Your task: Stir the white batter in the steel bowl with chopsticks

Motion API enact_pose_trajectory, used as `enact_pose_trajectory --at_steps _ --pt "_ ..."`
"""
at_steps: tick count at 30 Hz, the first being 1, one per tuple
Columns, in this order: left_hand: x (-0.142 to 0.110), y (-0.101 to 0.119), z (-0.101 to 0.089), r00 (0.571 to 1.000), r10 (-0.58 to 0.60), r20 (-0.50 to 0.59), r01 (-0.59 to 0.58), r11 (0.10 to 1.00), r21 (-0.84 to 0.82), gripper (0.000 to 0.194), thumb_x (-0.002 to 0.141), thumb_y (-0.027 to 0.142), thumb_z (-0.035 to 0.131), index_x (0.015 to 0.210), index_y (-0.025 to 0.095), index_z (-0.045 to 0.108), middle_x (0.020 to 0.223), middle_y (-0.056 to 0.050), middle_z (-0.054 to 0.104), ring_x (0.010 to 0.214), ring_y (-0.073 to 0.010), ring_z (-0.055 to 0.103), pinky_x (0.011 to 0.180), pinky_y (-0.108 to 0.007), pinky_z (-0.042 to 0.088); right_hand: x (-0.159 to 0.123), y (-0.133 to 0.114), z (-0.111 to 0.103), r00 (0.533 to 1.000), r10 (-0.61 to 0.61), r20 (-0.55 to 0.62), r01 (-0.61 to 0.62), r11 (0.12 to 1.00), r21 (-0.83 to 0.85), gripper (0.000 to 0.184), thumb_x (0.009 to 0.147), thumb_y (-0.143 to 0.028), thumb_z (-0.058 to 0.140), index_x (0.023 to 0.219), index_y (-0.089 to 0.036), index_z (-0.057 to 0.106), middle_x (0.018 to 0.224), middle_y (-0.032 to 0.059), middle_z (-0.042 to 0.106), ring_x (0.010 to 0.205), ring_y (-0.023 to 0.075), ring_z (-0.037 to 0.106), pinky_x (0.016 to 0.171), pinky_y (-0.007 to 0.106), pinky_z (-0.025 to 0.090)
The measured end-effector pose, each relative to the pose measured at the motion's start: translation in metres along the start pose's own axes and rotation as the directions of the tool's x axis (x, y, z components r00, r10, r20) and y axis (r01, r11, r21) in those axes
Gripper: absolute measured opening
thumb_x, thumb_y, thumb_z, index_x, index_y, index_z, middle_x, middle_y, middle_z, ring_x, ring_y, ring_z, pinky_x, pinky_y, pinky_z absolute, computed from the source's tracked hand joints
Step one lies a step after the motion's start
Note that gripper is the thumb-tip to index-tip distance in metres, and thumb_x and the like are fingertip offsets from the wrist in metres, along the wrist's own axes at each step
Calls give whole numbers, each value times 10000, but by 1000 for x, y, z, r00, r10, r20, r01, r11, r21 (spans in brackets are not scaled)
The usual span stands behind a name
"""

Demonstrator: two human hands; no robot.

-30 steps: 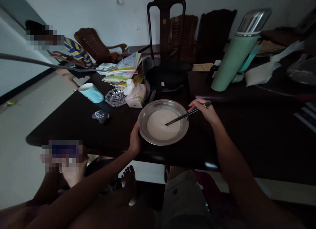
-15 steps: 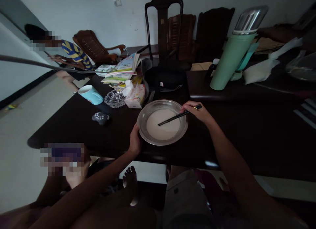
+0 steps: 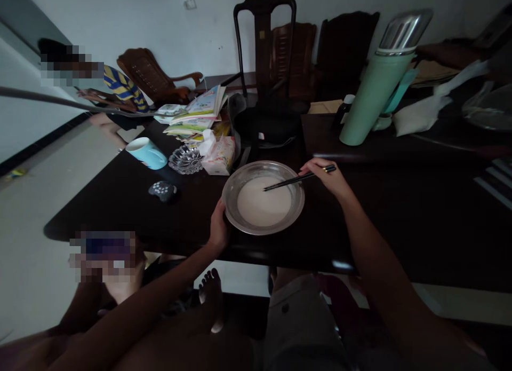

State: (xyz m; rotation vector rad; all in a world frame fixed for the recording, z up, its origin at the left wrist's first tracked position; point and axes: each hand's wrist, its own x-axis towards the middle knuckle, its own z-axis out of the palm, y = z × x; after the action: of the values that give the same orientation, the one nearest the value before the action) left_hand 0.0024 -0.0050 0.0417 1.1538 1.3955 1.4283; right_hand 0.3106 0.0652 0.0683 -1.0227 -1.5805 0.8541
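A round metal bowl [image 3: 296, 200] stands on the dark table near its front edge. It holds a smooth whitish liquid [image 3: 264, 205]. My left hand [image 3: 219, 226] grips the bowl's left rim, with the fingers partly hidden beneath it. Over the right rim, my right hand [image 3: 325, 174] is closed around a pair of dark chopsticks [image 3: 286, 182]. Their tips dip into the liquid close to its middle, and their upper ends poke out past my fingers.
Left of the bowl are a tissue box [image 3: 220, 156], a glass dish [image 3: 186, 160], a blue mug [image 3: 146, 153] and a game controller [image 3: 162, 190]. A tall green thermos [image 3: 376, 93] stands behind on the right. One person sits close at left, another further back.
The chopsticks have swept through the liquid, leftward and then back right and away from me, along with my right hand. My left hand and the bowl stay in place.
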Motion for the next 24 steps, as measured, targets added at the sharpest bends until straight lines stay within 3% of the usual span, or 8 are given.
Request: enact_pose_trajectory --at_steps 3,7,12,17,19,22,24 --pt "0 1 0 1000 4 11 -4 1000 6 314 875 246 493 1075 119 700 1265 -97 657 1263 -264 528 1142 -379 326 -1 0 -1 999 32 11 -32 999 33 361 879 -546 576 814 -221 718 695 24 732 694 191 693 718 326 522" --pt "1 -3 -2 999 37 -4 -37 998 41 324 865 242 509 1099 117 695 1273 -95 654 1273 -263 518 1152 -378 307 0 -2 4 995 -3 102 3 1000 -2 356 858 -547 602 782 -221 724 784 35 749 792 203 701 762 332 525" --pt "2 -6 -3 999 44 -2 -44 998 50 317 854 254 522 1087 137 703 1277 -81 654 1289 -267 506 1160 -395 300 -1 1 0 999 49 -11 -48 998 28 334 883 -516 583 811 -218 716 717 23 736 702 183 692 707 313 513" --pt "1 -2 -2 1000 29 6 -29 999 42 291 843 258 542 1052 146 711 1270 -80 658 1299 -267 499 1158 -397 302 0 -1 4 994 6 113 -6 1000 1 337 873 -518 593 780 -221 724 776 34 748 775 197 699 740 323 521" --pt "0 0 -1 1000 3 3 -3 1000 13 318 869 282 512 1083 144 702 1270 -86 656 1299 -263 501 1145 -397 322 0 -1 3 997 -10 79 10 1000 -9 329 867 -516 603 786 -221 725 803 37 750 811 203 701 772 332 521" --pt "0 0 -1 1000 10 5 -10 1000 24 331 863 276 520 1104 137 699 1285 -94 647 1294 -262 507 1151 -384 314 0 1 -1 999 32 -25 -32 999 23 340 871 -526 594 801 -217 714 729 30 738 716 192 694 716 325 517" --pt "1 -2 -2 999 42 3 -42 997 61 326 839 244 542 1099 132 703 1294 -93 642 1288 -263 511 1165 -377 291 -1 1 -1 998 53 -15 -52 998 34 360 875 -539 580 800 -213 711 686 27 728 663 185 683 669 313 505"
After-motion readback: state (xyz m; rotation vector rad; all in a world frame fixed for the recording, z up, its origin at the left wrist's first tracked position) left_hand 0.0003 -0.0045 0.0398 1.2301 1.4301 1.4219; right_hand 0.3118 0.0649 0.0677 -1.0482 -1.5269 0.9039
